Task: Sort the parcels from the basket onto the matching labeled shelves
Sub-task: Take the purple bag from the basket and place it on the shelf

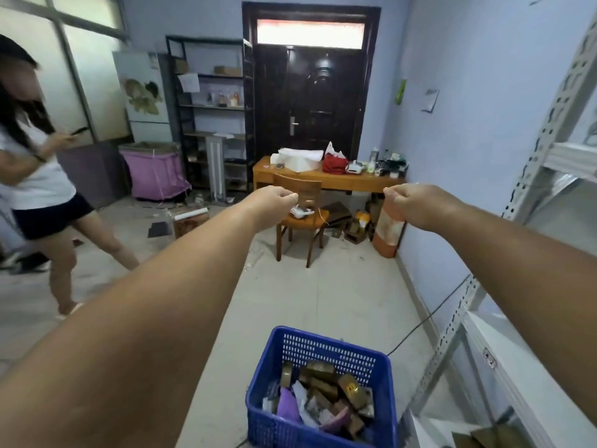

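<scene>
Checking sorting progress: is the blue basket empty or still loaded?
Still loaded: the blue basket holds many parcels.

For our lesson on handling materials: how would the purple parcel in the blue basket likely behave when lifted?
The purple parcel looks like a soft, creased bag, so it is probably floppy and light. Brown boxes crowd it in the blue basket, so it may snag when pulled out.
</scene>
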Tool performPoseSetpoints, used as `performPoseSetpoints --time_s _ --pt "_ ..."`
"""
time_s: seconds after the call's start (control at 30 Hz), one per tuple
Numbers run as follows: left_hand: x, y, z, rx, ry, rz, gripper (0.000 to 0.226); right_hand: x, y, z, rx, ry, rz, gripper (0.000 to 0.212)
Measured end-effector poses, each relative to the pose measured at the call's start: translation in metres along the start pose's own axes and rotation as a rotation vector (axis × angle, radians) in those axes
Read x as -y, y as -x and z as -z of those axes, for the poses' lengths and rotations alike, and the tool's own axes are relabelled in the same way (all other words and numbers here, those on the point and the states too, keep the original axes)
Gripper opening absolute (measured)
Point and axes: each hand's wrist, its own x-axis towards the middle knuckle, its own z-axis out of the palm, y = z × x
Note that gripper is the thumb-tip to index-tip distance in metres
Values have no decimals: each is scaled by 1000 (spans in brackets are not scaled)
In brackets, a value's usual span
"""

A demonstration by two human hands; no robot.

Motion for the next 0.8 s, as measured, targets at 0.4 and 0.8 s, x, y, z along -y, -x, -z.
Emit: performPoseSetpoints --time_s 0.4,0.8 --pt "100 -184 -90 138 18 170 40 -61 -170 -155 122 -120 -77 49" --pt "305 -300 -305 313 162 537 44 -154 -219 -458 466 -282 -397 47"
